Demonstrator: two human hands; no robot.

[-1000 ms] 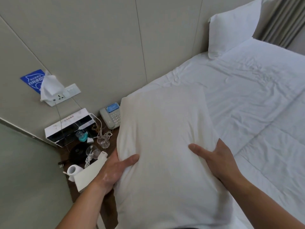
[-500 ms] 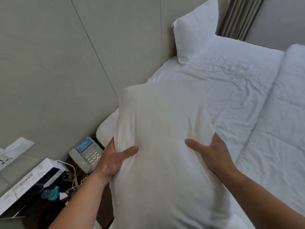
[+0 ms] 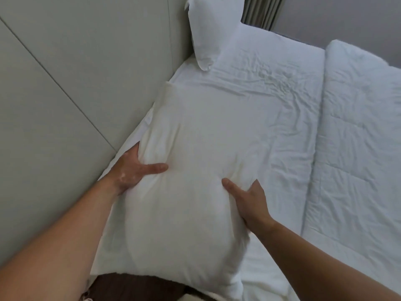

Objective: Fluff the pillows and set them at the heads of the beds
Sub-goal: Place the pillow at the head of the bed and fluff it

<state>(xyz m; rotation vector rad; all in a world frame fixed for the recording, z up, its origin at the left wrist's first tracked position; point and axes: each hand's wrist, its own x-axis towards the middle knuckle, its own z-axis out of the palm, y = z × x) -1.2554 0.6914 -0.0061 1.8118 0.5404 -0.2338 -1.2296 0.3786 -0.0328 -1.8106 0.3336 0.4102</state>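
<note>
I hold a large white pillow (image 3: pixel 195 159) lengthwise over the head end of the bed (image 3: pixel 271 101), close to the padded wall. My left hand (image 3: pixel 134 170) grips its left edge, thumb pressed into the top. My right hand (image 3: pixel 249 200) clasps its right side, thumb on top and fingers tucked behind. A second white pillow (image 3: pixel 212 29) leans upright against the wall at the far end of the bed head.
A grey panelled wall (image 3: pixel 76 83) runs along the left. A folded white duvet (image 3: pixel 358 148) covers the right part of the bed. Curtains (image 3: pixel 262 11) hang at the far corner. Dark brown fabric (image 3: pixel 130 285) shows below the pillow's near end.
The pillow has moved forward and right, from over the nightstand to over the bed beside the wall. The nightstand, phone and cables have left the view. Both hands keep their grip.
</note>
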